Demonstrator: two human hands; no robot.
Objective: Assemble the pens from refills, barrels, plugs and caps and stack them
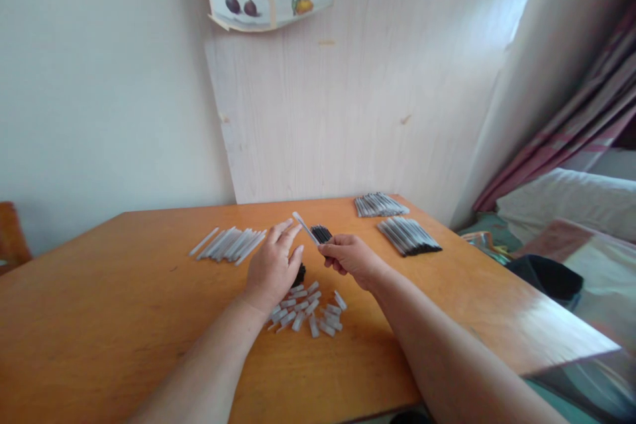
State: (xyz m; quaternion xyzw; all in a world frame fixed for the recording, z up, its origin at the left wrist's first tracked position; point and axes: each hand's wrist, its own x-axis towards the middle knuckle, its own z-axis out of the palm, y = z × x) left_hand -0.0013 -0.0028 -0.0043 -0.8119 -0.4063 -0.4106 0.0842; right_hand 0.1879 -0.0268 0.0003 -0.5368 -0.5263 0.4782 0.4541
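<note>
My right hand [350,256] is closed on a slim pen [305,226] with a whitish, see-through body, tilted up to the left. Beside the pen's far end is my left hand [275,264], fingers stretched and thumb apart, holding nothing that I can see. Behind the right hand lies a bundle of thin black sticks [320,233], perhaps refills, partly hidden. Small black pieces [299,275] are heaped below the left thumb. Nearer to me, several clear whitish pen caps [314,326] are scattered on the table.
Clear empty-looking tubes [231,244] lie in a row on the left of the wooden table [124,305]. To the right are two stacks of pens, a nearer one [408,236] with black ends and a farther one [381,205]. A dark bin [545,281] stands past the right edge.
</note>
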